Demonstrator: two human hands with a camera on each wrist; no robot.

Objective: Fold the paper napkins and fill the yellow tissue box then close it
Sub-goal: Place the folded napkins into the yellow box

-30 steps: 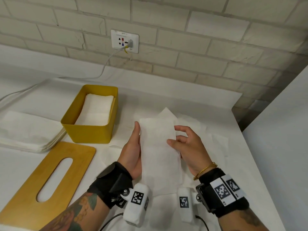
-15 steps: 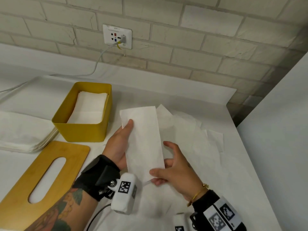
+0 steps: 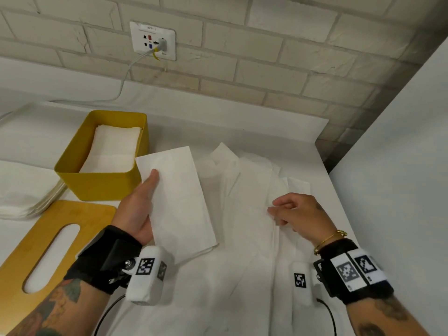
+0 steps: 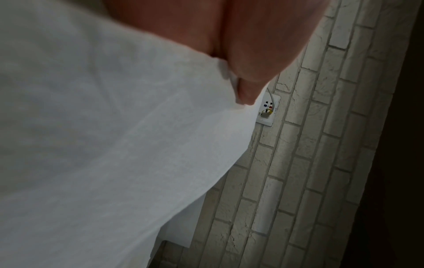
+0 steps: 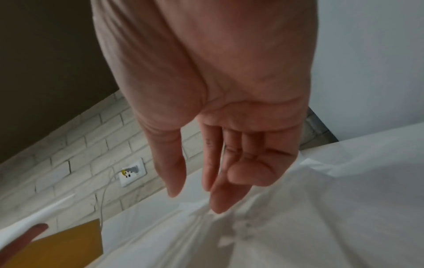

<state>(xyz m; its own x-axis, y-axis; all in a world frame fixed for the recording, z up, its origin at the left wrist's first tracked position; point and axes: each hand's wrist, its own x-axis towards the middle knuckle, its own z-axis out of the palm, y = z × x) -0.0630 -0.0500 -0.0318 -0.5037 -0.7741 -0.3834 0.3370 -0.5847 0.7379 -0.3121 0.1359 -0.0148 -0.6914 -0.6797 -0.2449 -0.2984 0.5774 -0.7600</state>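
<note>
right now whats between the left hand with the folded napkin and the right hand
In the head view, only loose unfolded napkins on the table lie between the left hand, which holds the folded napkin, and the right hand.

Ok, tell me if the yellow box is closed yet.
Open. The box has no lid on it, folded napkins show inside, and the slotted lid lies flat on the table beside it.

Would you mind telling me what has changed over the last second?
The right hand let go of the folded white paper napkin and moved right over the loose napkins. The left hand alone carried it left toward the yellow tissue box. The box and wooden lid stayed put.
</note>
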